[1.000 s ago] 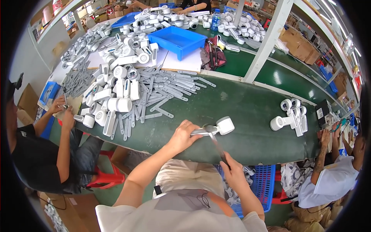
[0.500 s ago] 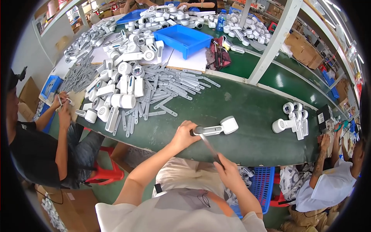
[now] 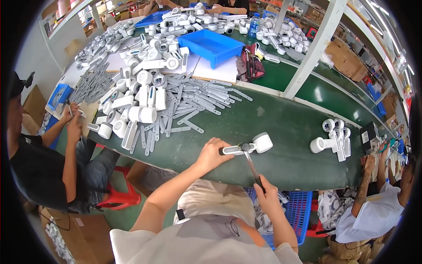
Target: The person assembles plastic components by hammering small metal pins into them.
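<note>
My left hand [image 3: 214, 154] is closed round the near end of a white handheld device [image 3: 263, 143] with a thick round head and a flat grey-topped handle. The device lies on the green bench with its round head to the right. My right hand [image 3: 269, 196] grips the dark handle of a hammer [image 3: 252, 166] with a metal shaft. Its dark head is over the device's handle, close to the round head; whether it touches cannot be made out. To the left lie loose flat grey strips [image 3: 193, 99] beside a heap of similar white devices [image 3: 143, 115].
A blue tray [image 3: 213, 59] stands beyond the strips, near a maroon bag with tools [image 3: 250, 66]. Several finished-looking white devices [image 3: 337, 140] lie at right. A white post [image 3: 314, 50] rises behind the bench. A blue basket [image 3: 299, 213] is below its edge. Co-workers sit left and right.
The hammer's head has moved right along the device's handle, from beside my left hand toward the round head. My right hand has shifted slightly right and nearer to me. My left hand keeps its hold.
</note>
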`<action>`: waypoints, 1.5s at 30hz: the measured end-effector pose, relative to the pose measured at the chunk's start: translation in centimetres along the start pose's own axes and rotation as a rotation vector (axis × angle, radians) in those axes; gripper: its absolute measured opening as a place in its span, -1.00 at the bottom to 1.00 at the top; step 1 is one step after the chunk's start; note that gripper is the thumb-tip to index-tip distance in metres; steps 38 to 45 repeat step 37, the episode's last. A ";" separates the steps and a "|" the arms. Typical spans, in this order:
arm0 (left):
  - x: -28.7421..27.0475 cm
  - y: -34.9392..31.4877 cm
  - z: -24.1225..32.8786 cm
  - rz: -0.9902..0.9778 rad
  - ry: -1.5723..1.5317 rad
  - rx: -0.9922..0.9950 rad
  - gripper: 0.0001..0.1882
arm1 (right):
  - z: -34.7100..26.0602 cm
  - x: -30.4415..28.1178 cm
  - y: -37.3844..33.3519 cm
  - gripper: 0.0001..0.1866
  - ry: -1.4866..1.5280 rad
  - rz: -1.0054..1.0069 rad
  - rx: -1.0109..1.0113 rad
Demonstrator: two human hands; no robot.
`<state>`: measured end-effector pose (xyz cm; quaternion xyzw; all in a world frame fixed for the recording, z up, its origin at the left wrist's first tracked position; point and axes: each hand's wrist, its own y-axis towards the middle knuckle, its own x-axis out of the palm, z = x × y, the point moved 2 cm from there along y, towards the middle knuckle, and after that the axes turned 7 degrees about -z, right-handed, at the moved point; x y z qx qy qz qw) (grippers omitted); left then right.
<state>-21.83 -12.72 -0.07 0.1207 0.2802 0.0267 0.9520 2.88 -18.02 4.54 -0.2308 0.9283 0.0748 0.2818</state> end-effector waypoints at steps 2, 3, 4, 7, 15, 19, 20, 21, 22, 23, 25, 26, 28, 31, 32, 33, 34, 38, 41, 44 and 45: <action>0.1 0.1 -0.2 0.008 0.014 0.010 -0.72 | 1.3 0.1 0.3 -0.64 -0.072 -0.019 0.001; 0.0 0.4 -0.2 0.007 0.026 0.005 -0.73 | 1.7 0.5 0.2 -0.63 -0.063 0.081 -0.154; -0.1 0.3 0.0 0.009 0.025 0.003 -0.73 | 1.3 0.9 0.2 -0.63 -0.064 0.078 -0.155; -0.3 0.6 0.1 0.008 0.088 -0.006 -0.75 | 0.6 1.9 1.4 -0.59 -0.085 -0.117 -0.075; -0.2 0.1 0.5 0.013 0.084 0.021 -0.77 | 2.2 -0.2 0.3 -0.65 -0.058 0.114 -0.006; 0.1 -0.1 0.0 0.006 0.075 0.027 -0.77 | 2.4 -0.6 0.0 -0.65 -0.017 0.113 0.002; -0.1 -0.1 0.0 0.002 0.033 0.032 -0.78 | 2.1 -0.5 -0.1 -0.65 0.038 0.154 0.018; -0.3 -0.2 0.0 -0.004 -0.010 0.036 -0.79 | 3.8 -0.3 0.4 -0.66 0.045 0.114 0.064; -0.9 -0.1 0.1 0.008 -0.004 0.041 -0.79 | 4.5 -0.6 0.7 -0.66 0.106 0.097 0.086; -1.8 -0.4 0.3 0.014 -0.008 0.020 -0.78 | 5.0 -0.7 0.9 -0.67 0.167 0.081 0.109; -3.9 -1.3 0.1 0.056 -0.005 0.009 -0.75 | 6.0 -0.4 0.5 -0.68 0.253 0.109 0.130; -5.6 -1.7 0.4 0.058 0.035 -0.056 -0.73 | 6.6 -0.4 0.3 -0.68 0.306 0.152 0.121; -9.2 -2.4 -0.5 0.193 -0.001 -0.135 -0.69 | 7.0 -0.6 -0.4 -0.68 0.361 0.241 0.127; -16.4 -3.1 -4.1 0.521 -0.042 -0.387 -0.58 | 5.9 -0.8 -0.7 -0.68 0.454 0.244 0.114; -19.6 -3.2 -6.6 0.642 0.073 -0.384 -0.56 | 6.9 -0.5 -0.8 -0.67 0.387 0.265 0.103; -23.5 -4.0 -10.0 0.827 0.388 -0.235 -0.59 | 8.1 -0.3 -0.9 -0.67 0.329 0.275 0.099; -27.5 -3.9 -11.7 0.834 0.499 -0.203 -0.62 | 7.2 -0.5 -0.7 -0.64 0.348 0.248 0.116; -42.6 -2.2 -23.7 0.914 0.617 -0.010 -0.59 | 8.5 -0.8 -1.5 -0.58 0.356 0.284 0.061; -42.6 -2.2 -23.7 0.914 0.617 -0.010 -0.59 | 8.5 -0.8 -1.5 -0.58 0.356 0.284 0.061; -42.6 -2.2 -23.7 0.914 0.617 -0.010 -0.59 | 8.5 -0.8 -1.5 -0.58 0.356 0.284 0.061; -42.6 -2.2 -23.7 0.914 0.617 -0.010 -0.59 | 8.5 -0.8 -1.5 -0.58 0.356 0.284 0.061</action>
